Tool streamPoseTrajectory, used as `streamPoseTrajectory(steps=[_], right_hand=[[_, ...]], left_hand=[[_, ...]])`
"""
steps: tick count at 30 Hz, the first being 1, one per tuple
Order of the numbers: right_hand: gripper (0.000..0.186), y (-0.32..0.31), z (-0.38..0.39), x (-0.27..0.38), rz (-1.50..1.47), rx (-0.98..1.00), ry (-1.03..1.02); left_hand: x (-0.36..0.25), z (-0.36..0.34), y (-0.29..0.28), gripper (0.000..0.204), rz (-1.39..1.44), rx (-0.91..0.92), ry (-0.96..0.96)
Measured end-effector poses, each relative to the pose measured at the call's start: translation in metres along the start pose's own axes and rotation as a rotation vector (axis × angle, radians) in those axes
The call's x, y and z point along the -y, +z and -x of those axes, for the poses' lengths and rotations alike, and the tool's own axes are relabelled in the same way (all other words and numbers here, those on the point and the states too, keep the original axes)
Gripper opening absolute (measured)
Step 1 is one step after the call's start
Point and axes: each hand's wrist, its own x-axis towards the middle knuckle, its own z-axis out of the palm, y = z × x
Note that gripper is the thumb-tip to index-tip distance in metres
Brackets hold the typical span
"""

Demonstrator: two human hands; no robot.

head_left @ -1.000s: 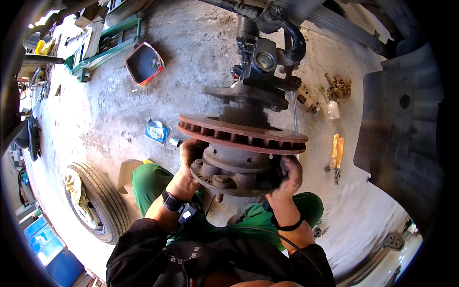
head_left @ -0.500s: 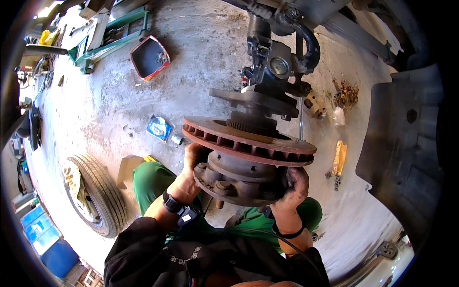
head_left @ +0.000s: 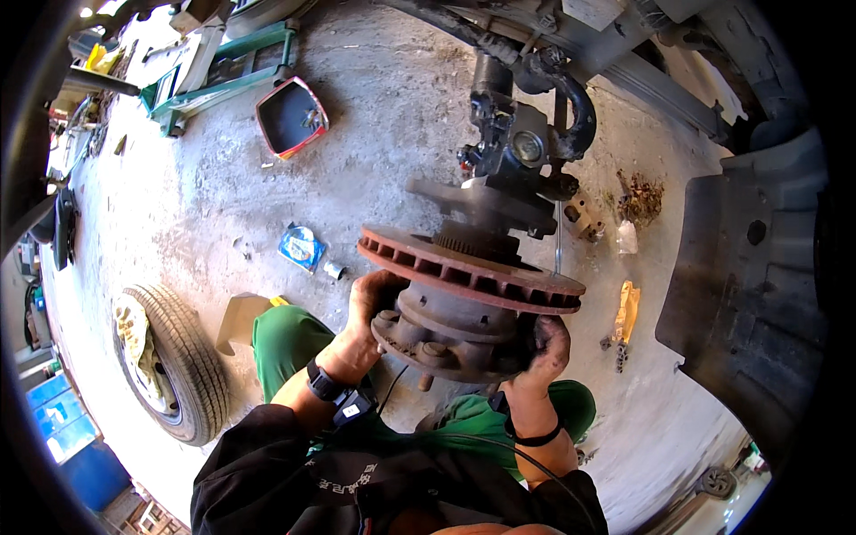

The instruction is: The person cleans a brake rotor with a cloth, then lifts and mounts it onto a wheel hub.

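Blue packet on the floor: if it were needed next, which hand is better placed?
Left, probably: the left hand appears nearer the blue packet; the right hand is across the brake assembly. Both hands hold it.

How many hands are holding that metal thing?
2: left hand on the left of the hub, right hand on its right, both below the brake disc. No others show.
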Motion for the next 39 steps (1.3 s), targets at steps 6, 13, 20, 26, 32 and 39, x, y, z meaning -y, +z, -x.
streamPoseTrajectory(steps=[6, 13, 20, 26, 32, 39], right_hand=[[0.044, 0.011, -0.001, 0.009, -0.079, -0.162, 0.221], [0.044, -0.025, 0.007, 0.001, 0.764, 0.221, -0.532], [0.043, -0.028, 0.005, -0.008, 0.364, 0.048, -0.193], [0.044, -0.012, 0.001, 0.008, 0.636, 0.115, -0.362], [0.055, -0.039, 0.007, 0.008, 0.809, 0.310, -0.471], [0.049, -0.035, -0.001, -0.003, 0.988, 0.253, -0.649]], left_hand=[[-0.015, 0.040, 0.038, 0.033, 0.069, 0.015, -0.010], [-0.016, 0.036, 0.030, 0.053, 0.090, 0.161, -0.085], [-0.010, 0.049, 0.032, 0.058, -0.309, 0.070, 0.196], [-0.013, 0.041, 0.021, 0.051, -0.127, 0.070, 0.021], [-0.005, 0.045, -0.003, 0.069, -0.255, 0.035, 0.009], [-0.012, 0.048, 0.025, 0.073, -0.360, 0.187, 0.088]])
